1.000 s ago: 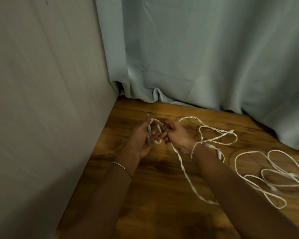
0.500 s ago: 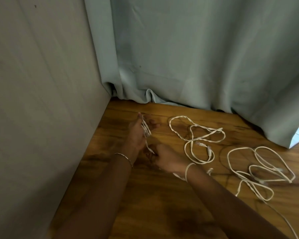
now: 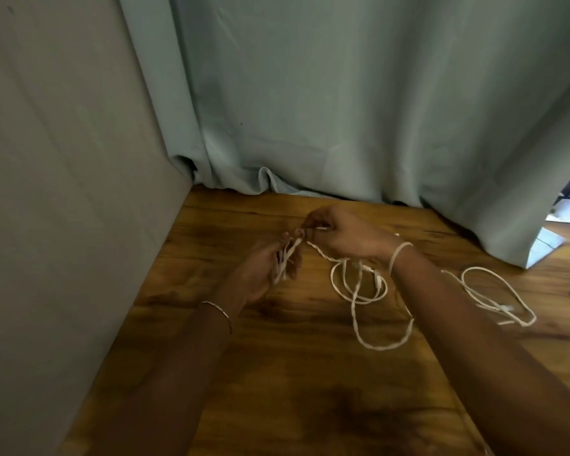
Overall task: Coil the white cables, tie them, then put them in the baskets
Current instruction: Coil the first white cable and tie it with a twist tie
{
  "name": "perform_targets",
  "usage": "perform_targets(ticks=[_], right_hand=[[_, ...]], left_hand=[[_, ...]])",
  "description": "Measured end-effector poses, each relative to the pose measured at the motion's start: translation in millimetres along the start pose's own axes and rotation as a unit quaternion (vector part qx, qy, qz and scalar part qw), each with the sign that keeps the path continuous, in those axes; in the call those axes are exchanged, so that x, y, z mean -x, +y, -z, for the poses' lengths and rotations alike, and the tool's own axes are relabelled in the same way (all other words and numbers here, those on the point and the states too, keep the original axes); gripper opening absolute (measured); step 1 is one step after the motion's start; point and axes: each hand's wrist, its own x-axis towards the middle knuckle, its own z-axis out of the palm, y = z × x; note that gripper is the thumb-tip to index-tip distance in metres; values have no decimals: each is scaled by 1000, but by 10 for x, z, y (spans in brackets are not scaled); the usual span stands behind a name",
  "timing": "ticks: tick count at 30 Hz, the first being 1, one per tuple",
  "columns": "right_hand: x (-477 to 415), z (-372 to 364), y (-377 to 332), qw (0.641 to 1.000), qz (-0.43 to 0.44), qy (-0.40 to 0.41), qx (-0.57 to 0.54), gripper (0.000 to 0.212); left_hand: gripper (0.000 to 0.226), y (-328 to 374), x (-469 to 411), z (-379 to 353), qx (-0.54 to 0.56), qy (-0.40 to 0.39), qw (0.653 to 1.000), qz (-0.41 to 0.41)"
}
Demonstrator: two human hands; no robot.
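Note:
My left hand (image 3: 267, 261) holds several turns of a white cable (image 3: 359, 292) coiled across its palm. Just above and to the right of it, my right hand (image 3: 339, 233) pinches the same cable near the left fingertips. From there the cable trails in loose loops over the wooden floor (image 3: 277, 373) under my right forearm. A second white cable (image 3: 494, 297) lies in loose loops on the floor at the right, partly hidden by my right arm. No basket is in view.
A grey wall (image 3: 63, 192) stands close on the left. A pale blue-green curtain (image 3: 343, 110) hangs across the back and touches the floor. At the far right its edge leaves a gap with something dark behind.
My right hand has risen from low on the floor up to the left fingertips, bringing a length of cable with it. The loose loops have shifted. The camera has moved a little.

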Motion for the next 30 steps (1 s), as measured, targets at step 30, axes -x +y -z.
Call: perform_targets(ticks=[30], right_hand=[[309, -1433, 728, 990, 72, 42, 111, 27]], left_hand=[[35, -768, -165, -30, 110, 29, 969, -222]])
